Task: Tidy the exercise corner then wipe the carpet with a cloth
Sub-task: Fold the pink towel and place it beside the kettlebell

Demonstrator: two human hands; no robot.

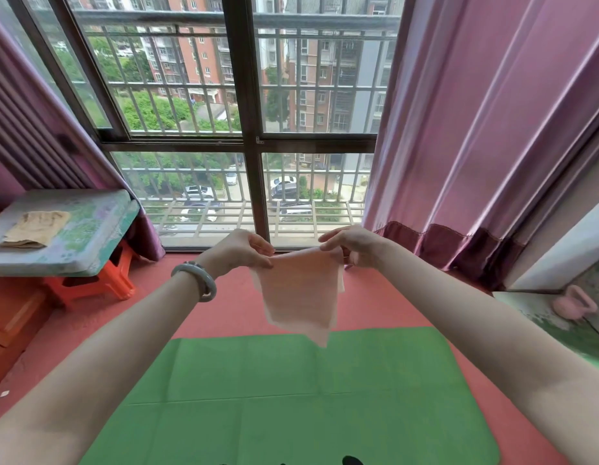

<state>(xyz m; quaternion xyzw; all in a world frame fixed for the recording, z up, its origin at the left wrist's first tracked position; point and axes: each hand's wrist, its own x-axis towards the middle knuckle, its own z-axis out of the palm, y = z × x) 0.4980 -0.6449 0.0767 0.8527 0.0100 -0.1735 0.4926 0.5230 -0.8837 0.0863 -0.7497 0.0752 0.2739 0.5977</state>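
Cloth (pixel 299 293) pinched between left hand (pixel 239 251) and right hand (pixel 350 246), seemingly above green mat (pixel 291 397).

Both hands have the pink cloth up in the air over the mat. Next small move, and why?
Probably lower the pink cloth to the green mat. Left hand and right hand pinch its top edge; it hangs clear of the mat, touching nothing, so wiping can't begin yet.
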